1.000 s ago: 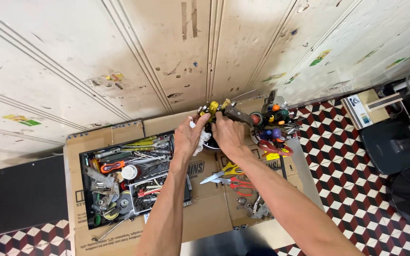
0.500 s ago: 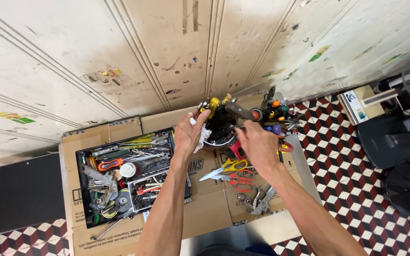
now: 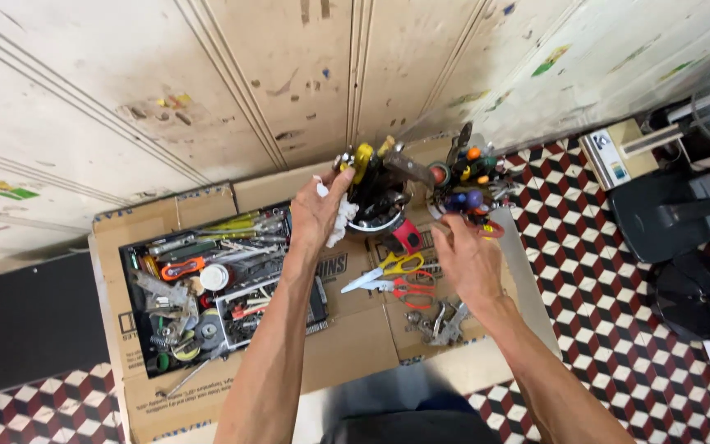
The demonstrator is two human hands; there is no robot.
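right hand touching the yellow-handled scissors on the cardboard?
Apart. The head view shows the right hand raised near the second tool holder, with bare cardboard between it and the yellow-handled scissors.

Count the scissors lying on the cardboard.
2: the yellow-handled scissors lie on the cardboard, and the red-handled scissors just below, touching them. More may hide in the tool tray.

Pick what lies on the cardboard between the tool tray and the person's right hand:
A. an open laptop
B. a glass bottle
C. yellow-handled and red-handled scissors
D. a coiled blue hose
C: the yellow-handled scissors and the red-handled scissors lie side by side on the cardboard, right of the black tool tray and just left of the right hand.
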